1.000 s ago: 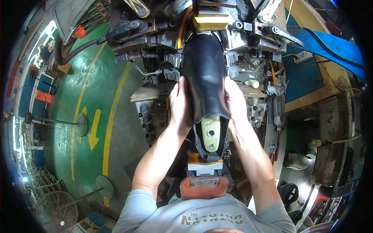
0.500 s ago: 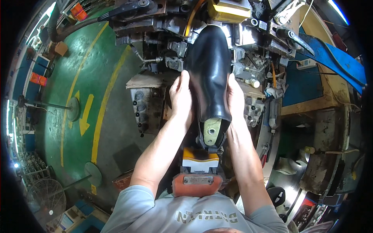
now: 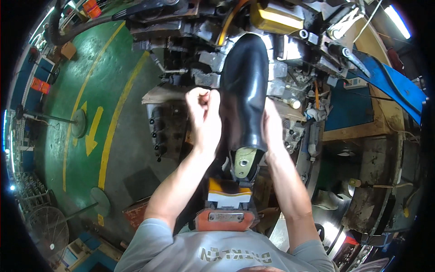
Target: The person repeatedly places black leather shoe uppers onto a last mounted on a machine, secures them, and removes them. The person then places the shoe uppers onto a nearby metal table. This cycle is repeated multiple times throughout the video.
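Note:
A black leather shoe upper (image 3: 247,90) on a greenish shoe last (image 3: 244,163) lies lengthwise, its toe at the machine's metal jaws (image 3: 210,61). At the heel end, the last shows with a round hole in it. My left hand (image 3: 205,120) is beside the upper's left side, fingers curled in and thumb against them; whether anything is pinched there is hidden. Along the right side, my right hand (image 3: 273,127) rests against the upper, slightly blurred, its fingertips partly hidden by the leather.
Below the heel stands a yellow-and-white pad (image 3: 229,192) above an orange block (image 3: 225,220) close to my body. A yellow machine part (image 3: 276,18) hangs beyond the toe. A blue curved arm (image 3: 389,81) is at right, a standing fan (image 3: 47,233) at lower left.
My left hand has come away from the upper's side and its fingers have curled. My right hand has slid a little toward me. The whole view has shifted slightly.

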Demonstrator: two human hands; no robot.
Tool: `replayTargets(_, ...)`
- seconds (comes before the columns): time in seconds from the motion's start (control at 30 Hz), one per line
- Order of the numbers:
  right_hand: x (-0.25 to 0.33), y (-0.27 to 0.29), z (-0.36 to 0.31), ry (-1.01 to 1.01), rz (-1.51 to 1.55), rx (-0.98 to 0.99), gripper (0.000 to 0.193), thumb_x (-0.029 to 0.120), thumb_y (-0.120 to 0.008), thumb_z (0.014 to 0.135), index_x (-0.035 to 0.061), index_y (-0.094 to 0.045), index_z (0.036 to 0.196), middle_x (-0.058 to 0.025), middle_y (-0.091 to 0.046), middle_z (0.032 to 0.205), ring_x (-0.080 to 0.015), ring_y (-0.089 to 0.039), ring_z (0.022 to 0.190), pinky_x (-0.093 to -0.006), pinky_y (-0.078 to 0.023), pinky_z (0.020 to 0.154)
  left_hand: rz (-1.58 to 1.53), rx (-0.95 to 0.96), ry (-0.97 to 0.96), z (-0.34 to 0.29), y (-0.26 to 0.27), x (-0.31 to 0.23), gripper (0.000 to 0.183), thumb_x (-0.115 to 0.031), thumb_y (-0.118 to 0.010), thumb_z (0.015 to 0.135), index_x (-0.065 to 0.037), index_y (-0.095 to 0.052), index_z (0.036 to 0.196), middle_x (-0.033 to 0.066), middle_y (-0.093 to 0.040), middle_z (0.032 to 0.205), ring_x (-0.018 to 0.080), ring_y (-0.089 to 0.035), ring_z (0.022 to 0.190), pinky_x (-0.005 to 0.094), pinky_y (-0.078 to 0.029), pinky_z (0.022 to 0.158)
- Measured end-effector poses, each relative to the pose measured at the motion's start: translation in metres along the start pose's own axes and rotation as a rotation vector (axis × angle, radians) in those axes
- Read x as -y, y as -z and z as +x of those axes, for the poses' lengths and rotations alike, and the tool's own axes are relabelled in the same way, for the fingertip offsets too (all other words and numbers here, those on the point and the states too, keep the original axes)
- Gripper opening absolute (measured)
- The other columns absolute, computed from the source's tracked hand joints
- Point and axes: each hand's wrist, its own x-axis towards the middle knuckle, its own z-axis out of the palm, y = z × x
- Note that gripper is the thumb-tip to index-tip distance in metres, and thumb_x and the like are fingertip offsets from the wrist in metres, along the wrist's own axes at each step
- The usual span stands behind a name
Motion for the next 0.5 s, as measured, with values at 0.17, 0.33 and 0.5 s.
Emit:
replayTargets(0.17, -0.026, 0.008, -0.004, -0.19, 0.156, 0.106, 0.06, 0.055, -0.031, 0.101, 0.0053, -0.047, 0.131, -0.0081, -0.062, 0.104, -0.0121, -0.064, 0.089, -0.0269, -0.055, 0.075, 0.376, 0.959, -0.713, 0.003, -0.009, -0.081, 0.017, -0.017, -0.056, 0.088, -0.005, -0.067, 0.093, 0.0082, -0.066, 0.102, 0.0287, -0.054, 0.112, 0.0492, -0.031, 0.106)
replayTargets(0.33, -0.023, 0.001, -0.014, -0.022, 0.018, 0.118, 0.052, 0.055, -0.033, 0.101, 0.0099, -0.057, 0.108, 0.0039, -0.058, 0.07, -0.0025, -0.055, 0.055, -0.0177, -0.047, 0.048, 0.283, 0.892, -0.729, -0.003, -0.015, -0.079, 0.018, -0.015, -0.053, 0.087, -0.001, -0.064, 0.085, 0.0132, -0.064, 0.089, 0.0312, -0.061, 0.092, 0.048, -0.04, 0.098)
replayTargets(0.5, -0.007, -0.014, -0.045, -0.064, -0.021, 0.011, 0.048, 0.054, -0.034, 0.101, 0.0124, -0.058, 0.102, 0.0061, -0.054, 0.065, -0.0017, -0.05, 0.054, -0.02, -0.043, 0.05, 0.273, 0.835, -0.673, -0.01, -0.019, -0.091, 0.026, -0.015, -0.046, 0.092, -0.004, -0.06, 0.073, 0.0094, -0.063, 0.081, 0.0294, -0.061, 0.089, 0.046, -0.04, 0.096)
